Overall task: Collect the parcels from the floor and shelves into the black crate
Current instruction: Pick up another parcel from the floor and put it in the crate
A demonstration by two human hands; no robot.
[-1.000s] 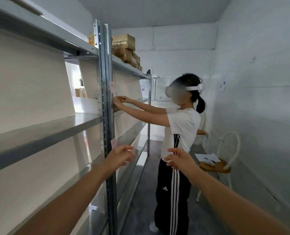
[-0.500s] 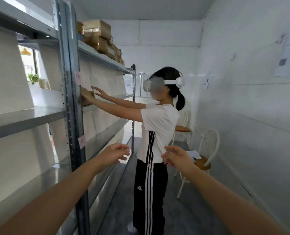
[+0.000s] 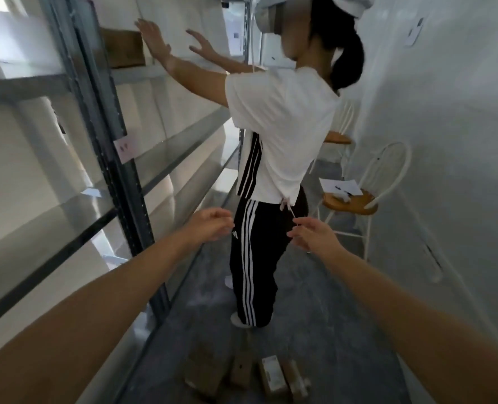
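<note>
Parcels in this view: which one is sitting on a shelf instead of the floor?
The brown parcel on the upper left shelf, beside the other person's hand. The other parcels lie clustered on the floor at the bottom.

The parcels (image 3: 209, 371) on the floor (image 3: 329, 330) below me are cardboard brown, and one bears a white label (image 3: 271, 368). The floor is mottled grey. The shelving (image 3: 183, 141) on my left is dull grey metal, with a pale pink tag (image 3: 125, 147) on its upright and a brown parcel (image 3: 122, 48) high up. The person ahead of me wears a white T-shirt (image 3: 282, 126) and black trousers (image 3: 259, 258) with white side stripes. The chair (image 3: 355, 204) has a white frame, an orange-brown wooden seat and white paper (image 3: 341, 186). The wall (image 3: 446, 112) is white.
</note>
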